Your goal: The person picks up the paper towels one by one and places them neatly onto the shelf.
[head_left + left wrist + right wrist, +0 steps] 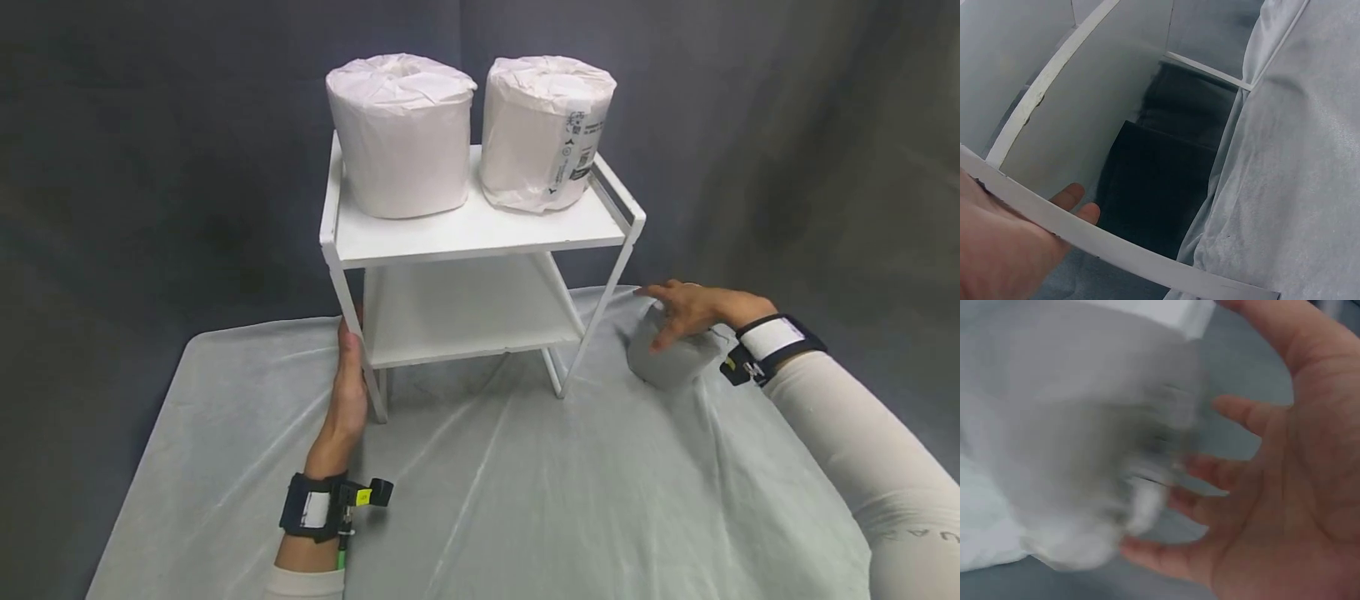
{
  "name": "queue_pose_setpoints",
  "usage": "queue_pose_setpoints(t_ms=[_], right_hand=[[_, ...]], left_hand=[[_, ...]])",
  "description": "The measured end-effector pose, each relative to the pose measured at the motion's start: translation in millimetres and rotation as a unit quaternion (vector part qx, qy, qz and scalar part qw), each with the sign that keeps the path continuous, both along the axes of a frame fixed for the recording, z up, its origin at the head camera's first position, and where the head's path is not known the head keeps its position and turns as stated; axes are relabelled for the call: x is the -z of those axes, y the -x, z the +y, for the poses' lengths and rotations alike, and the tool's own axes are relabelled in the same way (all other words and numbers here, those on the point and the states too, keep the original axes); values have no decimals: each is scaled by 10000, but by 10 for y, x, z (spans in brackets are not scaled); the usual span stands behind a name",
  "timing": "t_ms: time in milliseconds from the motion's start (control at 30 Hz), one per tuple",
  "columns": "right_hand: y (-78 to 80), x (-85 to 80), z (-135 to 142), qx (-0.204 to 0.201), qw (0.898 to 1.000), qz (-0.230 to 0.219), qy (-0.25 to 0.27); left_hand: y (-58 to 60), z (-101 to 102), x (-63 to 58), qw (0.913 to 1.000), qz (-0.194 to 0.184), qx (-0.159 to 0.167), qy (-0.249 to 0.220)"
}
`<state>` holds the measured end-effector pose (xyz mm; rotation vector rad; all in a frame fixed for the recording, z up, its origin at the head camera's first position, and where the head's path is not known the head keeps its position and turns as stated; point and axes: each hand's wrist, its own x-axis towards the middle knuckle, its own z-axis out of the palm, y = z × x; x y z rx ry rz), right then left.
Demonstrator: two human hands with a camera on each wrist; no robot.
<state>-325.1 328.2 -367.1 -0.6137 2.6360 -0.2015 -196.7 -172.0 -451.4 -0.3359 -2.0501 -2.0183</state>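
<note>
A white two-tier shelf rack (pixel 465 308) stands on the covered table. My left hand (pixel 348 400) is at its left side, gripping the leg; in the left wrist view two fingertips (pixel 1089 213) show past the white bar. Over at the right, my right hand (pixel 690 308) is above a whitish wrapped roll (pixel 667 358) that stands on the table beside the rack. In the right wrist view the fingers are spread, with their tips close to the blurred roll (pixel 1066 425).
On the upper shelf stand two paper-wrapped rolls, a plain left one (pixel 405 158) and a right one (pixel 525 142) with printed text. The lower shelf (pixel 472 312) is a plain white board. A pale wrinkled cloth (pixel 525 500) covers the table, and a dark curtain (pixel 187 167) hangs behind.
</note>
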Motion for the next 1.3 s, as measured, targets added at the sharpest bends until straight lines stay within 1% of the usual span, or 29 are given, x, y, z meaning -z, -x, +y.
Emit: queue_pose_setpoints(t_ms=[67, 133, 233, 367, 500, 633, 800, 1033, 1133, 1300], right_hand=[[-53, 184, 54, 151, 9997, 158, -122], [-95, 317, 98, 296, 9988, 354, -189], [-116, 415, 115, 498, 9970, 579, -99], [-96, 421, 81, 551, 9964, 646, -51], [-76, 409, 71, 537, 9963, 651, -160], [-86, 407, 70, 531, 9962, 657, -228], [-106, 410, 64, 494, 9959, 696, -296], [-105, 413, 61, 482, 9961, 691, -251], [-94, 416, 69, 422, 9964, 699, -229], [-100, 418, 114, 172, 9963, 832, -98]], left_hand=[[-9, 9, 16, 10000, 4, 64, -5], [-12, 17, 22, 9999, -13, 103, 13], [-17, 12, 21, 9999, -19, 106, 26], [-18, -11, 3, 10000, -23, 50, 9], [-21, -15, -13, 10000, 19, 81, 36], [-21, -11, -15, 9999, 79, 119, 41], [-29, -10, -14, 9999, 66, 88, 87], [-22, -12, -8, 9999, 43, 102, 44], [-24, -15, -13, 9999, 46, 73, 65], [-23, -12, -18, 9999, 90, 27, 120]])
